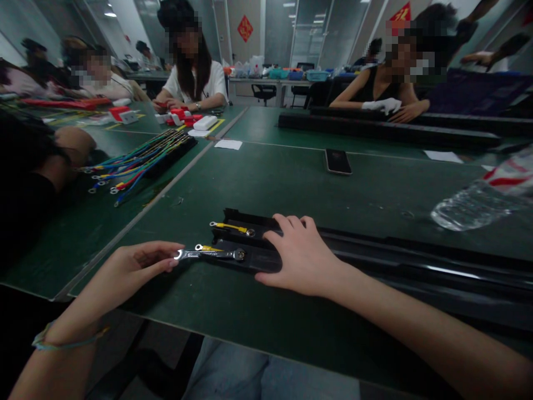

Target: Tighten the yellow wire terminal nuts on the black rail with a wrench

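Head cam: my left hand (137, 266) has its fingertips pinched on the open end of the wrench (210, 254). The ring end sits on a bolt on the black rail (395, 253). My right hand (302, 258) lies flat on that rail, fingers open, right beside it.

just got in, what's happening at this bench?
The person's left hand pinches the open end of a small wrench, whose ring end sits on a bolt at the end of a long black rail. The right hand lies flat on the rail. A yellow wire with ring terminals lies on the rail too. Coloured wires lie further left.
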A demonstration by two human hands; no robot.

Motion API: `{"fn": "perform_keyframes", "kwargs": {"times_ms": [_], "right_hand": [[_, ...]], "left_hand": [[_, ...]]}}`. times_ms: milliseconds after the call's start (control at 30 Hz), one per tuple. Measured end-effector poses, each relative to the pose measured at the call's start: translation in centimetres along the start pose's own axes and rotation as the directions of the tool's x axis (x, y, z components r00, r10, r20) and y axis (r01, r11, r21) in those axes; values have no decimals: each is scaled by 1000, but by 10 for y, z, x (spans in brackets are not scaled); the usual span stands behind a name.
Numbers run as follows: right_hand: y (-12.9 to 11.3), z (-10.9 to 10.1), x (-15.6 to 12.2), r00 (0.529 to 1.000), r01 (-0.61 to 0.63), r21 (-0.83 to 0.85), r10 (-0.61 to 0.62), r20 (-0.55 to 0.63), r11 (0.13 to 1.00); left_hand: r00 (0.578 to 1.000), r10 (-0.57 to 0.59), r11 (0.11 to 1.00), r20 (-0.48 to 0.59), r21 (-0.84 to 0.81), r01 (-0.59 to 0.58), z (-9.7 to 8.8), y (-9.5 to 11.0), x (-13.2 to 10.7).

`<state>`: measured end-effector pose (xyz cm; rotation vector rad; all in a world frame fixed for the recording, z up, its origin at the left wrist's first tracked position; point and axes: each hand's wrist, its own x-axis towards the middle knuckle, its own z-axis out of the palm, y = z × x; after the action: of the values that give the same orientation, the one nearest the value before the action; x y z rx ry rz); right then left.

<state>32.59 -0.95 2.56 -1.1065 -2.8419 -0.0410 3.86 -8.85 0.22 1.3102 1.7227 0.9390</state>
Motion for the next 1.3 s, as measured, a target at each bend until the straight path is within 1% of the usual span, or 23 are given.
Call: {"fn": "perform_keyframes", "kwargs": {"times_ms": [100,200,267,333,367,433,500,633,700,767,833,900,1000,1067,1100,1133,1300], "right_hand": [[0,0,0,1000,-3,5,3,13,1000],[0,0,0,1000,-2,7,2,13,1000],[0,0,0,1000,-4,9,4,9,1000],[0,0,0,1000,-5,14,5,7,1000],[-1,-1,0,1000,-6,18,6,8,1000],[-1,-2,1,1000,-6,26,5,17,1000],[-1,-2,0,1000,-10,31,9,26,999],[0,-2,0,1000,-11,33,11,16,999],[0,-1,0,1000,-6,34,6,5,999],[0,0,0,1000,-8,32,8,-2,999],[-1,0,0,1000,-14,29,14,-3,999],[-1,0,0,1000,-16,29,16,4,999],[0,-1,0,1000,-14,36,13,18,999],[0,-1,0,1000,-16,44,15,28,999],[1,-2,0,999,-17,48,15,33,999],[1,-2,0,999,-20,51,18,37,999],[1,-2,1,998,-32,59,29,55,998]], "left_hand": [[998,24,1000,59,10,-25,-4,4,7],[989,82,995,127,41,-88,-9,10,20],[984,74,997,165,12,-78,-13,14,33],[981,44,997,187,-65,-32,-15,18,48],[976,22,995,216,-104,0,-16,19,56],[961,22,983,274,-179,28,-17,19,70],[922,74,966,380,-256,28,-16,17,82],[888,124,947,443,-321,28,-12,9,99],[864,154,936,480,-351,28,-10,5,105],[828,190,926,528,-376,28,-9,1,110],[779,224,920,586,-391,30,-10,-2,114],[718,251,919,649,-394,35,-10,-5,116],[616,276,923,738,-382,44,-11,-6,114],[553,287,926,782,-374,49,-11,-5,111],[528,291,927,798,-371,50,-11,-4,109],[508,293,928,810,-368,52,-11,-3,107],[434,293,937,852,-345,45,-10,1,104]]}}
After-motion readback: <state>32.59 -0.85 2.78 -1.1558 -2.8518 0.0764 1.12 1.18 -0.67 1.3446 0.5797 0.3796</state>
